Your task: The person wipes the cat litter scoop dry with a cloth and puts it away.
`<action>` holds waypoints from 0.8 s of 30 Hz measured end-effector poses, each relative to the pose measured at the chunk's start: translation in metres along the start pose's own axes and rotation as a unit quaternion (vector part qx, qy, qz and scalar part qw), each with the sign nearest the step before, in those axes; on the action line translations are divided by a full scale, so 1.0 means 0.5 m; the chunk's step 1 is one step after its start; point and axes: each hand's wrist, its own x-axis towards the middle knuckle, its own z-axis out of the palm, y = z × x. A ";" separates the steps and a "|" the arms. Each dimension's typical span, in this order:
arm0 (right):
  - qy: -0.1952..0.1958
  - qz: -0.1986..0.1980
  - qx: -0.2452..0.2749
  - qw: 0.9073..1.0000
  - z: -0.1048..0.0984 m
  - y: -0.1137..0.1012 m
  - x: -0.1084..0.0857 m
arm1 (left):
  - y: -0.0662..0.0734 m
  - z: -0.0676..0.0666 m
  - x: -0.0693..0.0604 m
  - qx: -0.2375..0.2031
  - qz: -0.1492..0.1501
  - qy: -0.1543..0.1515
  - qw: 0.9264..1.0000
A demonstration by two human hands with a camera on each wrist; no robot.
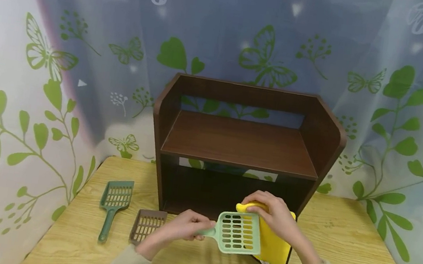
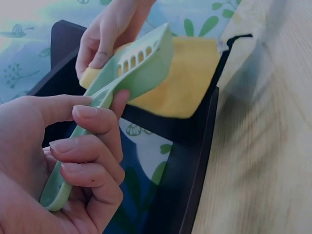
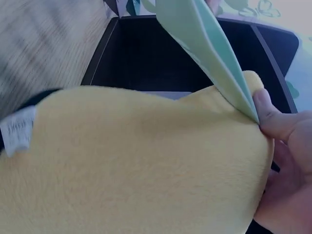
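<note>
A light green slotted litter scoop point(image 1: 239, 234) is held by its handle in my left hand point(image 1: 190, 226), the fingers curled round it in the left wrist view. My right hand point(image 1: 271, 209) pinches the upper edge of a yellow plush cloth point(image 1: 274, 245), which hangs down behind the scoop. In the right wrist view the cloth point(image 3: 141, 151) fills much of the frame, with a white tag point(image 3: 18, 130) at its side. There the scoop's edge point(image 3: 214, 53) meets the cloth close to my right thumb.
A dark brown two-tier shelf point(image 1: 240, 142) stands on the wooden table point(image 1: 345, 243) in front of a patterned curtain. To the left lie a dark green slotted scoop point(image 1: 116, 202) and a brown slotted scoop point(image 1: 148, 225), partly hidden by my left arm.
</note>
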 end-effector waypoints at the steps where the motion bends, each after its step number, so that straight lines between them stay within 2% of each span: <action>1: 0.008 0.012 0.005 1.000 -0.002 0.003 -0.004 | -0.003 -0.002 0.001 -0.004 0.001 0.000 1.000; 4: 0.028 0.051 0.040 0.998 -0.004 0.011 -0.014 | -0.010 -0.006 0.002 -0.013 0.005 -0.003 1.000; 8: 0.056 0.099 0.107 0.988 0.005 0.017 -0.022 | -0.014 -0.006 0.004 -0.025 0.010 0.002 1.000; 12: 0.095 0.139 0.167 0.971 0.016 0.016 -0.026 | -0.015 0.004 0.009 -0.040 0.025 0.019 0.999; 17: 0.145 0.190 0.228 0.944 0.030 0.016 -0.030 | -0.018 0.019 0.015 -0.055 0.043 0.056 0.996; 21: 0.176 0.203 0.261 0.927 0.041 0.016 -0.035 | -0.024 0.023 0.019 -0.083 0.042 0.097 0.991; 24: 0.195 0.208 0.272 0.919 0.047 0.009 -0.038 | -0.026 0.023 0.022 -0.101 0.042 0.108 0.988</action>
